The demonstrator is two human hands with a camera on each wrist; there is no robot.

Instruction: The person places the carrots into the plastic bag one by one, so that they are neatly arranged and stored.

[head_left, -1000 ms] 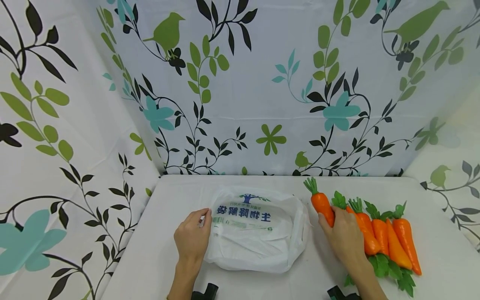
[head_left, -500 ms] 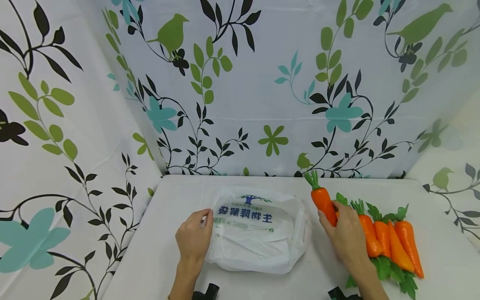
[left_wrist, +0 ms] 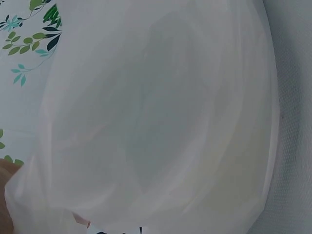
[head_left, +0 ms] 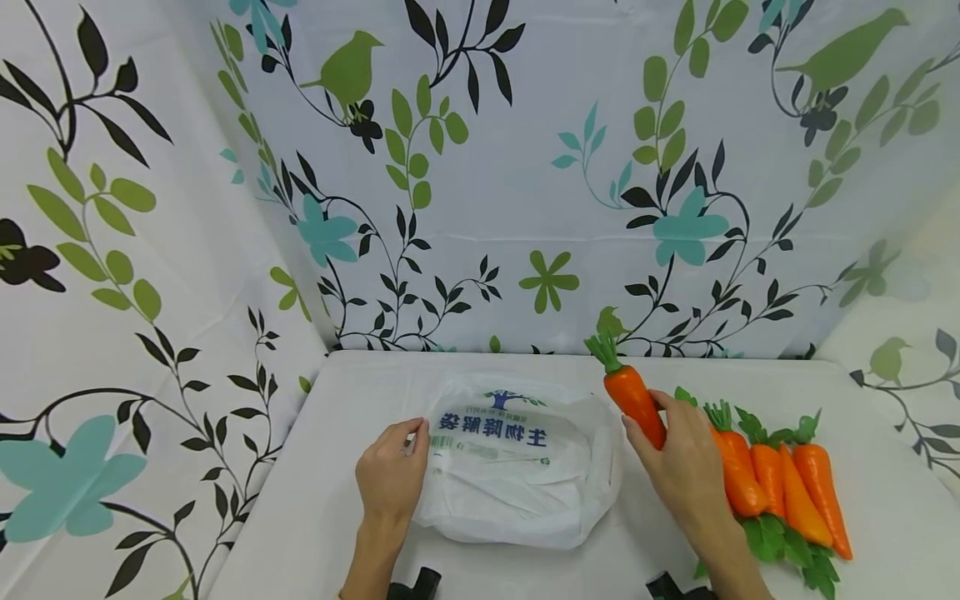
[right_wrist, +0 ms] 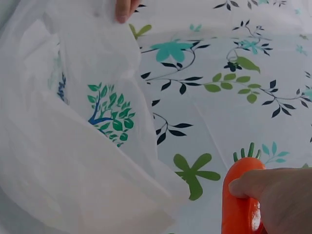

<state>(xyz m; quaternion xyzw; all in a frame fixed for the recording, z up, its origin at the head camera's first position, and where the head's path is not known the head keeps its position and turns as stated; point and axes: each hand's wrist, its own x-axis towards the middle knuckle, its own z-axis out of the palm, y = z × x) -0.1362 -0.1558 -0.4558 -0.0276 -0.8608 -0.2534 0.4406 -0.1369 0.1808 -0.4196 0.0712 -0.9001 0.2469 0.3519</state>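
Observation:
A white plastic bag point(head_left: 517, 496) with a tree print and mirrored lettering stands on the table, its near side puffed out. My left hand point(head_left: 392, 471) pinches the bag's left edge between thumb and fingers. In the left wrist view the pale bag point(left_wrist: 161, 112) covers most of the picture. Just right of the bag, my right hand point(head_left: 678, 458) grips an orange carrot point(head_left: 628, 393), tilted with its green top up and to the left. The same carrot point(right_wrist: 237, 204) shows in the right wrist view, thumb pressed on its side, beside the gaping bag point(right_wrist: 92, 161).
Several more carrots point(head_left: 816, 479) with green leafy tops lie side by side at the right, partly behind my right forearm. Green leaves point(head_left: 765, 537) stick out below them. A patterned curtain point(head_left: 480, 167) hangs behind the white table point(head_left: 315, 467).
My right hand has lifted the carrot off the pile and moved it left, close to the bag's right edge. The left hand keeps its pinch on the bag.

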